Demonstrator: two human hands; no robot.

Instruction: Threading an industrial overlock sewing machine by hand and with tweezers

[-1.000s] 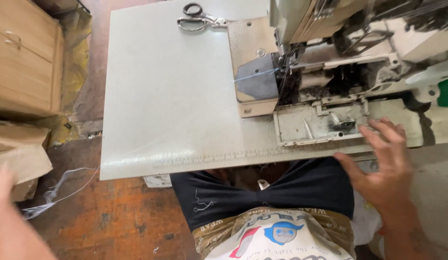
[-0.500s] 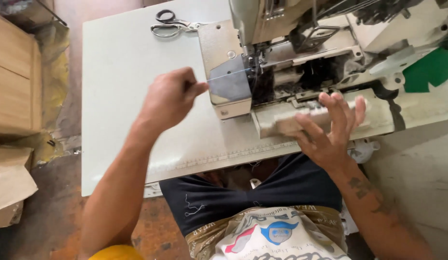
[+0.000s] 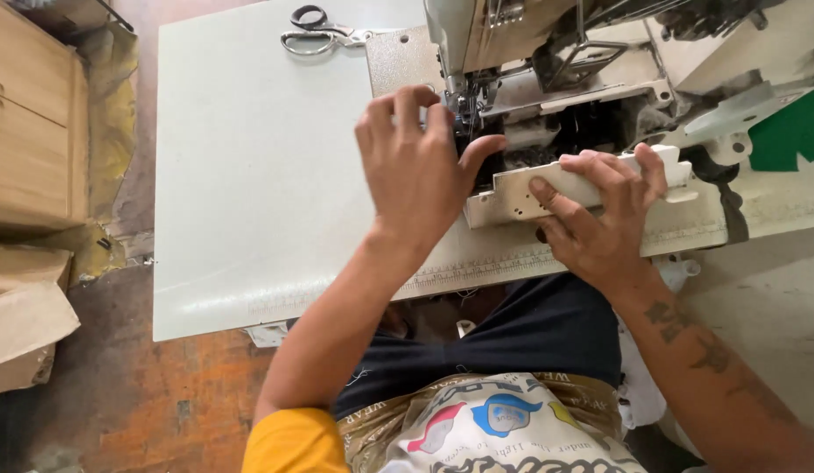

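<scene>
Two hands on sewing machine (image 3: 556, 96): left hand (image 3: 420, 166), right hand (image 3: 599, 210) gripping cover plate (image 3: 521, 188).

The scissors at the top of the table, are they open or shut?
Shut. The scissors lie flat on the white table, their blades together in one point toward the sewing machine, clear of both hands.

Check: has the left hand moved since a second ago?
Yes. The left hand came in from the left, off the table, and now rests against the sewing machine near its needle.
</scene>
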